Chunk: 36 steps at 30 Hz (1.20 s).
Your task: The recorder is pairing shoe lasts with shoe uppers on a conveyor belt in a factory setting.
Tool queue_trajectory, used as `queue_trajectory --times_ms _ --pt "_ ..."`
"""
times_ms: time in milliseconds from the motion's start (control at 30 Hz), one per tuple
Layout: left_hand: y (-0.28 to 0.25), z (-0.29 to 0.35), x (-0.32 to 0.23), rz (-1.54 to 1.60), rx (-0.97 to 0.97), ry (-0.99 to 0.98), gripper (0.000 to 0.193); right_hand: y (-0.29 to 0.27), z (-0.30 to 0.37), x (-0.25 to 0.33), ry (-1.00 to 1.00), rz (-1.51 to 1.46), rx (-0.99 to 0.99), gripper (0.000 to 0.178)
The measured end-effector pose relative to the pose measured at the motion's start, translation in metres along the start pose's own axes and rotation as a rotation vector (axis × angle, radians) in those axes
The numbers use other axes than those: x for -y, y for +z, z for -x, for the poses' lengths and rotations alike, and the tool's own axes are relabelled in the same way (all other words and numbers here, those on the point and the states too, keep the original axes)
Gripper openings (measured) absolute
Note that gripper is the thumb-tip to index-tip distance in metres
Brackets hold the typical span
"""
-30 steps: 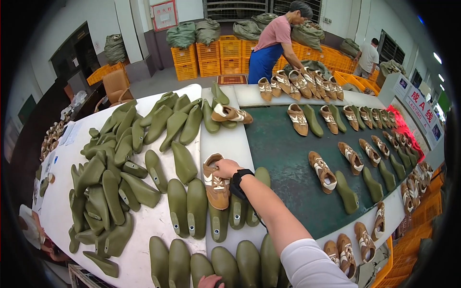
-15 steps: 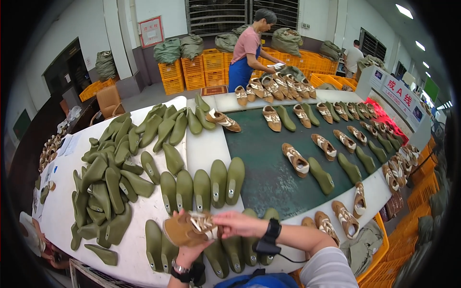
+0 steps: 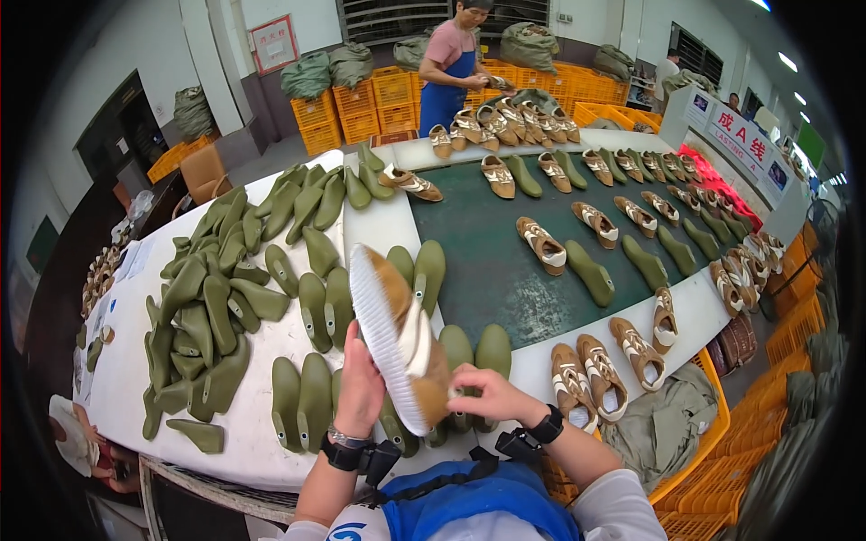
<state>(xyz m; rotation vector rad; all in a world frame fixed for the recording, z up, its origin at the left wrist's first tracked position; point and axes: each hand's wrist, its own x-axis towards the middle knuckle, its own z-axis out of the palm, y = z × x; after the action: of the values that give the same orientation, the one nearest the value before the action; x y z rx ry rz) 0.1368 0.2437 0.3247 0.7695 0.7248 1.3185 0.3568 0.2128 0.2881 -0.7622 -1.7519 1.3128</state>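
Note:
A brown-and-white sneaker upper [image 3: 417, 343] is held tilted on its side above the near table edge, its pale ribbed underside [image 3: 383, 347] turned toward the left. My left hand [image 3: 363, 388] grips it from that underside, with the thumb side up. At the brown lower end, my right hand [image 3: 487, 394] is closed with its fingertips pinching the edge; the exact spot is partly hidden. Behind and beneath the upper stand green shoe lasts [image 3: 313, 406] in rows, some covered by it. Two more lasts [image 3: 492, 361] stand just beyond my right hand.
A heap of green lasts [image 3: 194, 316] covers the left of the white table [image 3: 253, 397]. Sneaker uppers and lasts sit in rows on the green mat [image 3: 487, 288]. Uppers [image 3: 600, 379] line the right edge, above an orange crate [image 3: 695, 451]. A co-worker [image 3: 446, 68] stands across the table.
The sneaker upper has turned from lying level to standing on end, underside leftward. My right hand has moved from its lace area to its lower end. The co-worker has raised a shoe upper.

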Motion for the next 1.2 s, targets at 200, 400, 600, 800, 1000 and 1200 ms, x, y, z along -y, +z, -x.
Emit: queue_trajectory --times_ms 200,400,600,800,1000,1200 --pt "-0.001 -0.01 -0.009 -0.024 0.024 -0.097 0.038 -0.002 0.022 -0.009 -0.013 -1.214 0.043 0.056" --pt "-0.018 -0.023 0.004 0.029 0.035 -0.1 0.032 0.004 0.034 -0.022 0.043 -1.208 -0.074 0.049" --pt "-0.016 0.017 0.034 0.058 0.26 -0.488 0.073 0.018 0.023 0.006 0.238 -0.207 -0.195 0.018" --pt "-0.03 0.017 0.052 -0.01 0.157 -0.376 0.047 0.031 0.013 0.007 -0.167 0.455 -0.328 0.024" --pt "-0.044 0.007 0.022 -0.065 0.001 -0.156 0.052 0.02 0.063 -0.059 0.588 0.912 -0.11 0.048" --pt "-0.047 0.016 0.018 -0.121 0.035 -0.119 0.059 -0.011 0.042 -0.126 0.511 0.983 -0.256 0.035"
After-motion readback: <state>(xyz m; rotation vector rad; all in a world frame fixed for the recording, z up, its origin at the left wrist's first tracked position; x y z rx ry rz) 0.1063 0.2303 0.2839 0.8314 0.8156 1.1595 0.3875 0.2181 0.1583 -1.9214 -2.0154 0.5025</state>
